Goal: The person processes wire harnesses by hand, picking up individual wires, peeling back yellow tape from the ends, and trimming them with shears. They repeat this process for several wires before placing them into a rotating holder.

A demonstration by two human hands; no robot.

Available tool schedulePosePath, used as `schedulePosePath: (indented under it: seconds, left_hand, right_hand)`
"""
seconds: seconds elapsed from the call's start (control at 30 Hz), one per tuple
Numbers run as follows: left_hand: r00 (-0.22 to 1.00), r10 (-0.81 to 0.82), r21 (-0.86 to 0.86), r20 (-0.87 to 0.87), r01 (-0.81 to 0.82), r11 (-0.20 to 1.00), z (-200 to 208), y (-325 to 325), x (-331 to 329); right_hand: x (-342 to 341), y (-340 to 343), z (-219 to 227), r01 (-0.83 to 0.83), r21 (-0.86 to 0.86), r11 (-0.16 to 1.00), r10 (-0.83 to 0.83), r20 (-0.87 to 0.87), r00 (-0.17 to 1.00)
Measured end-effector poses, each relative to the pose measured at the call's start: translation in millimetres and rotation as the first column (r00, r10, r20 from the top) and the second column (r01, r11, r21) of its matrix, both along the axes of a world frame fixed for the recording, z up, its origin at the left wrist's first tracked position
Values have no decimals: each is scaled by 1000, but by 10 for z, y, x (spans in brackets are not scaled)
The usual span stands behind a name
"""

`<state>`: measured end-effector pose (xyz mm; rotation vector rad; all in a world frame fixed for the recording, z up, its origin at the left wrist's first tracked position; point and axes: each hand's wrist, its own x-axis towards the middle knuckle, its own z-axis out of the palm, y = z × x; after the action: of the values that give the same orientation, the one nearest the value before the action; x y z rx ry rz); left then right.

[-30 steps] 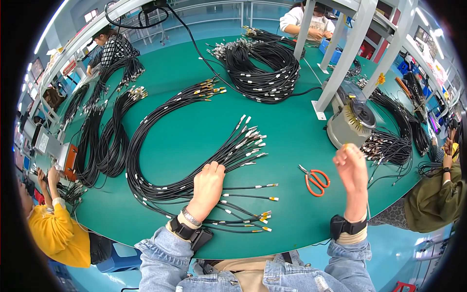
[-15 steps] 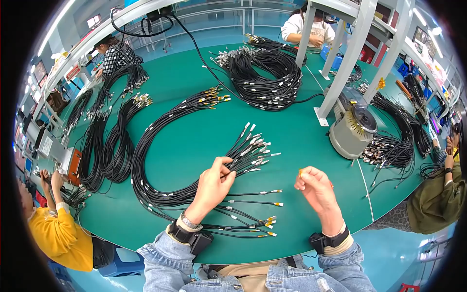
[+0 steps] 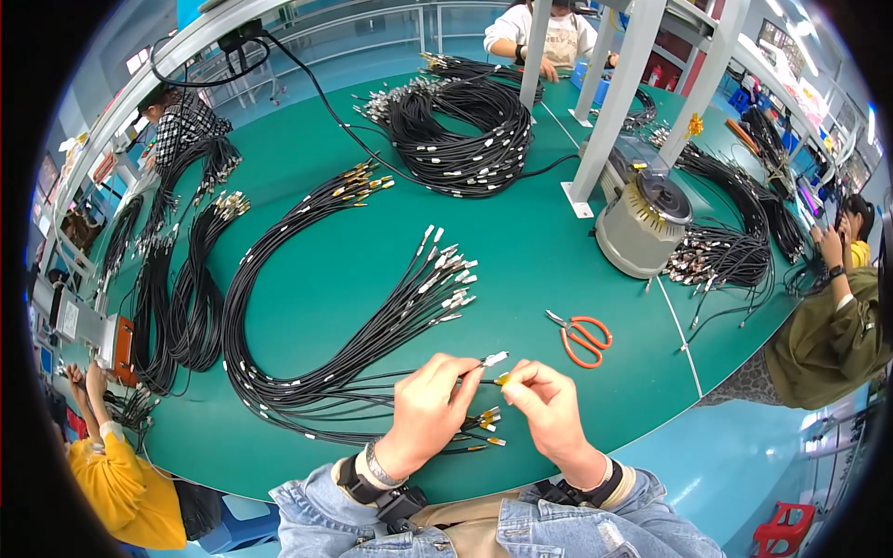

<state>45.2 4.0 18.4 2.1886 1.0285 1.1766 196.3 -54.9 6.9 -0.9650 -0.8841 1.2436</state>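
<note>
My left hand (image 3: 430, 411) pinches one black cable near its end, and the white-tagged cable tip (image 3: 496, 358) sticks out past the fingers. Close beside that tip, my right hand (image 3: 551, 409) is closed on a small yellow piece (image 3: 503, 379), which looks like tape. Whether the piece touches the cable, I cannot tell. Below my left hand lie several cable ends with yellow wraps (image 3: 489, 424). Beyond it, white-tagged cable ends (image 3: 446, 279) fan out from the curved black cable bundle (image 3: 244, 307). Scissors with orange handles (image 3: 586, 342) rest to the right of my hands.
A round grey tape dispenser (image 3: 642, 228) stands at the right by a metal post (image 3: 621, 102). Coiled cables (image 3: 460, 139) lie at the back, more bundles (image 3: 195, 288) at the left and right. Other people work around the green table (image 3: 521, 251).
My right hand has moved left and nearer to me, beside the left, uncovering the scissors. My left hand has come away from the fanned ends and now holds a cable end. The view has shifted.
</note>
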Motion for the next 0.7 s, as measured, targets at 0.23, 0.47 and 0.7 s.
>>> schedulePosePath:
  seconds: [0.23, 0.47, 0.7]
  left_hand:
    - [995, 101, 108, 23, -103, 989, -160, -194, -143]
    - [995, 81, 205, 63, -92, 974, -219, -199, -212]
    - [997, 75, 273, 31, -81, 959, -230, -190, -222]
  right_hand:
    - [-133, 20, -40, -110, -13, 994, 110, -16, 994]
    - [-185, 20, -62, -153, -54, 987, 153, 1, 988]
    - [-184, 32, -35, -148, -59, 987, 149, 11, 989]
